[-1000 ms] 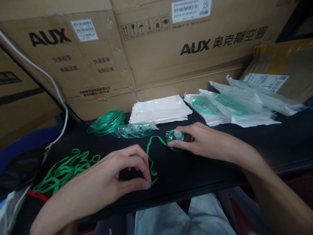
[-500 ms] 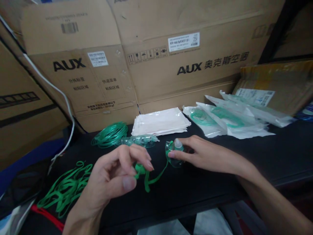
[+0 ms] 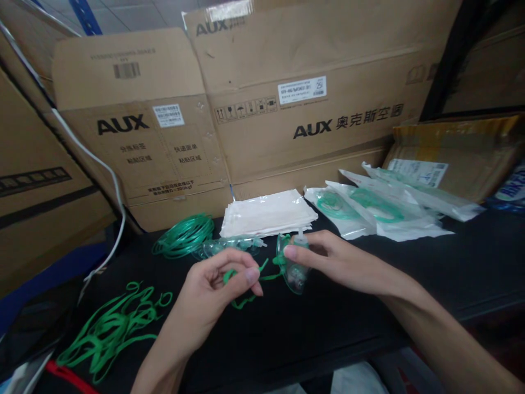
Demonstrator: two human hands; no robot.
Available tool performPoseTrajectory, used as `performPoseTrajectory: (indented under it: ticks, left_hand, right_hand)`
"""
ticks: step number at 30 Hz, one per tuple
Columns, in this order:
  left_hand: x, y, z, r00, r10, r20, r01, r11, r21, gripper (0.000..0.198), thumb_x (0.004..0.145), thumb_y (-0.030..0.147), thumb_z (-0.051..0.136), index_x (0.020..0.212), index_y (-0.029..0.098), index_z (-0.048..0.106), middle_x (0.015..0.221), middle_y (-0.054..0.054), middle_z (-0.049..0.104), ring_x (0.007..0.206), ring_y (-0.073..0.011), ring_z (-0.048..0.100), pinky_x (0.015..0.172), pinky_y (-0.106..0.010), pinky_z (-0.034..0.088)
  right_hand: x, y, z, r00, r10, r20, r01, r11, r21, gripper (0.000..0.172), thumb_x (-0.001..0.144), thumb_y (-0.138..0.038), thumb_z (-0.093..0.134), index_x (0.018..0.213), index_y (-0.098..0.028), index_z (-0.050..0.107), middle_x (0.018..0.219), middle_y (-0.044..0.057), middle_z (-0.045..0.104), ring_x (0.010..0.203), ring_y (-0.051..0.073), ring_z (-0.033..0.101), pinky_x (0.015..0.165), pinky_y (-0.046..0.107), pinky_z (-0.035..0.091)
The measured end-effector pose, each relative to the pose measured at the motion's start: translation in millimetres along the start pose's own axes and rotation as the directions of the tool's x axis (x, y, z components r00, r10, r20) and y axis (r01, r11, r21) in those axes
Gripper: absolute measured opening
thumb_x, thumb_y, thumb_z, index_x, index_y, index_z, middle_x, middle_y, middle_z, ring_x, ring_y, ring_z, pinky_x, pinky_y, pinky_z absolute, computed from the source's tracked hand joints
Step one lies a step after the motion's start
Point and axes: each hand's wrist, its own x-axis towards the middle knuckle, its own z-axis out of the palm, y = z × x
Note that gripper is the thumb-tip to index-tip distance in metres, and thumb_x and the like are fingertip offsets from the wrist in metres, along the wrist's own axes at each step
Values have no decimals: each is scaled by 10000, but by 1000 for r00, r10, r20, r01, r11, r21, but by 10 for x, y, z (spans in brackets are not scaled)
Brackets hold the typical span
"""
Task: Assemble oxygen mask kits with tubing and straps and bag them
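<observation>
My right hand (image 3: 332, 254) grips a clear oxygen mask (image 3: 296, 278) by its pale connector, thumb toward me. From the mask's near side a green elastic strap (image 3: 270, 277) runs left to my left hand (image 3: 217, 282), which pinches it between thumb and fingers; a short end sticks up past the fingertips and a loop hangs below. Just behind my left hand, more clear mask pieces (image 3: 225, 247) lie on the black table (image 3: 328, 328). A tangle of green straps (image 3: 118, 328) rests left of my left wrist.
Coiled green tubing (image 3: 184, 235) sits at the back left beside a stack of white pouches (image 3: 268, 213). Several filled pouches (image 3: 344, 210) lie at the back right. Large cardboard boxes (image 3: 254, 148) form a wall behind, and a white cable (image 3: 106, 164) hangs at the left.
My left hand has closed from a looser curl into a pinch on the strap, nearer the mask. The mask is turned so more of its clear body hangs below my right hand. The view has tilted up.
</observation>
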Motion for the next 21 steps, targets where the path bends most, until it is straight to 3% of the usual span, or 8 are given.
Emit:
performPoseTrajectory:
  ticks: [5, 21]
  left_hand:
    - [7, -2, 27, 1000, 11, 16, -14, 990, 138, 233, 908, 414, 727, 885, 183, 752, 708, -10, 727, 693, -154, 586, 641, -254, 409]
    - [-27, 20, 48, 998, 14, 62, -23, 988, 155, 227, 940, 408, 692, 863, 216, 785, 813, -2, 749, 763, -157, 611, 672, -237, 446]
  right_hand:
    - [-22, -25, 5, 1000, -3, 27, 1, 997, 72, 456, 952, -597, 602, 804, -173, 681, 758, -2, 707, 712, 165, 642, 675, 266, 506]
    - [-2, -17, 13, 1000, -10, 18, 9, 1000, 27, 472, 948, -617, 595, 816, -172, 681, 783, 8, 725, 749, 183, 665, 715, 285, 525]
